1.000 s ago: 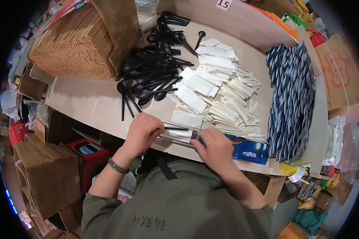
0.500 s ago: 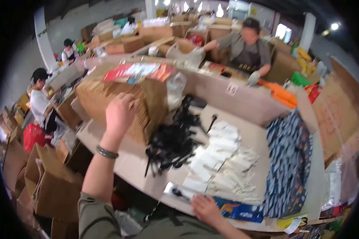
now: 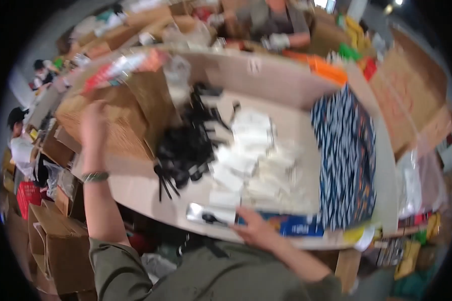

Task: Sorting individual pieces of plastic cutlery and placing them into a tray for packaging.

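Note:
My left hand (image 3: 94,123), smeared by motion, is raised in front of the stack of brown cardboard (image 3: 123,113); I cannot tell whether it touches it. My right hand (image 3: 257,228) lies with fingers stretched over the near table edge. It touches the end of a white tray (image 3: 195,212) with a black spoon-like piece (image 3: 212,218) in it. Beside that hand lies a flat blue box (image 3: 301,225), partly covered by it. Beyond the tray spreads a heap of flat white packets (image 3: 246,155). Left of them is a pile of black long-handled pieces (image 3: 186,150).
A row of blue patterned packs (image 3: 344,165) stands at the table's right. A low panel (image 3: 286,83) closes the far side, with a co-worker (image 3: 281,25) behind it. Open cartons (image 3: 60,246) crowd the left; a large cardboard sheet (image 3: 407,95) leans at the right.
The view has tilted and shifted, so the table sits higher and further left. My left hand stays raised by the cardboard stack, now blurred. My right hand stays at the tray's end.

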Tool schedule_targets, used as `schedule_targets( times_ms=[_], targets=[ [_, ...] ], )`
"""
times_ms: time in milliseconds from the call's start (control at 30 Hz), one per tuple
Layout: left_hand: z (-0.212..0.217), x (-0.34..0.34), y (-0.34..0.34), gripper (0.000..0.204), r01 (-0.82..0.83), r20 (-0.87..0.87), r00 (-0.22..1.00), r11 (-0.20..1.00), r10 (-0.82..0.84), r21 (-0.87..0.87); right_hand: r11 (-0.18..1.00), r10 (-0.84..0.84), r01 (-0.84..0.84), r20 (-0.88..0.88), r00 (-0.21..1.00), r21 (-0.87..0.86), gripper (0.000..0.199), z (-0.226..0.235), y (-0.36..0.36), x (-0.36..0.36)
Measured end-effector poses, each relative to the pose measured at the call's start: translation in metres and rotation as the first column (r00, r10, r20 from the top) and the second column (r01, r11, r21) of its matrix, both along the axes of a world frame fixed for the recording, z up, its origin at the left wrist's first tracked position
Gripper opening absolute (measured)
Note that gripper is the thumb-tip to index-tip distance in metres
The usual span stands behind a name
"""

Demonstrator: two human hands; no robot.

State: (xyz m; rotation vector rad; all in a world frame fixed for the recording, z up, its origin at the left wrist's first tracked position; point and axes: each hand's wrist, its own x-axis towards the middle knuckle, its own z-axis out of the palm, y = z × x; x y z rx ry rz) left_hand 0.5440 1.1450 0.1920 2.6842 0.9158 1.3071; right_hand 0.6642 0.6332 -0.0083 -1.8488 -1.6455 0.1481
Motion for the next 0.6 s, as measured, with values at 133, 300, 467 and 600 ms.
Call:
schedule_targets(
  times_ms=[133, 300, 467, 600],
  targets=[
    [-0.056, -0.094, -0.061, 0.022, 0.151, 0.271, 0.96, 0.693, 0.066, -0.705, 0.998, -0.001, -0.002, -0.039, 0.999, -0.071, 0.036, 0.027, 0.002, 0.015],
    [-0.139, -0.075, -0.178, 0.009, 0.283, 0.09, 0.815, 0.257, -0.573, -0.924, 0.97, -0.11, 0.133, 0.119, 0.987, -0.205, 0.039, 0.036, -0.004, 0.001],
    [-0.136, -0.056, -0.191, 0.01, 0.16, -0.287, 0.683, 0.521, -0.671, -0.838, 0.979, -0.1, 0.116, 0.1, 0.99, -0.168, 0.039, 0.029, -0.01, -0.009],
    [-0.157, -0.037, -0.232, 0.012, 0.22, -0.024, 0.771, 0.301, -0.636, -0.928, 0.993, -0.068, 0.072, 0.04, 0.997, -0.092, 0.041, 0.03, -0.003, -0.013]
  ],
)
